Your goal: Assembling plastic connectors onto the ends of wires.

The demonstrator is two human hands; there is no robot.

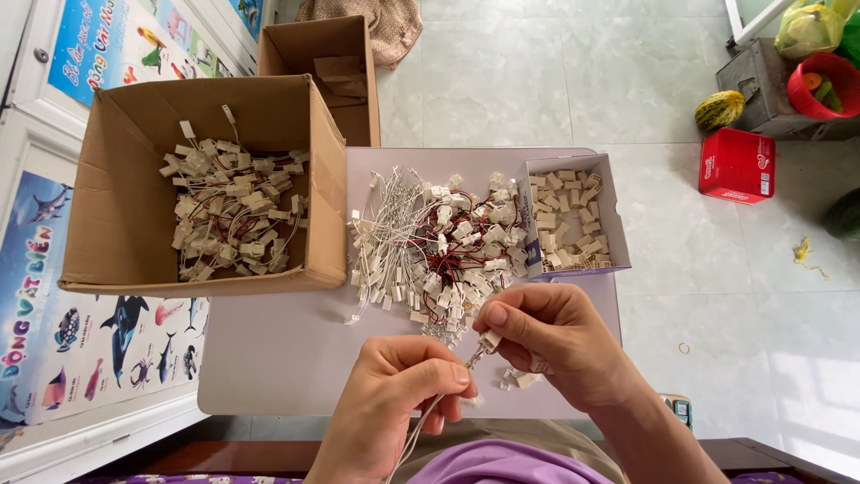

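hands: left (pixel 394 385), right (pixel 546 336) | connector (pixel 490 340) pinched, wire (pixel 421 421) axis slanting down-left

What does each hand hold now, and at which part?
The left hand pinches thin white wires just below their metal ends; the right hand grips a small cream connector by its sides at those ends.
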